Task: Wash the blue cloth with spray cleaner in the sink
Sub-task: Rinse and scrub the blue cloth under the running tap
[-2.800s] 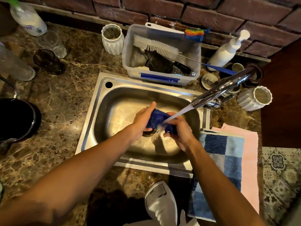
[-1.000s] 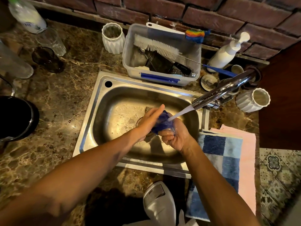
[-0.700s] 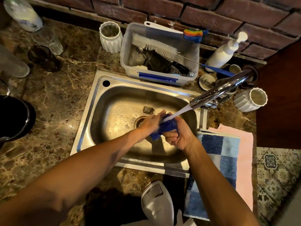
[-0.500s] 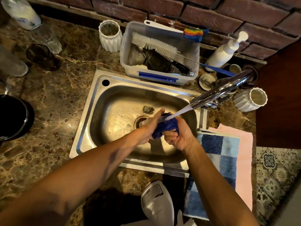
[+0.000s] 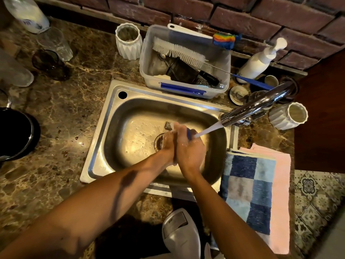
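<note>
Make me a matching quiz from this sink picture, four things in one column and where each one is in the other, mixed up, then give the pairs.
1. blue cloth
2. white bristle brush
3. checked towel
4. pump bottle

A. by the brick wall
B. on the counter right of the sink
C. between both hands, under the water stream
D. across the plastic tub

Pairs: 1-C, 2-D, 3-B, 4-A

Both hands pressed together around blue cloth (image 5: 188,133) (mostly hidden), under tap stream (image 5: 209,129)
</note>
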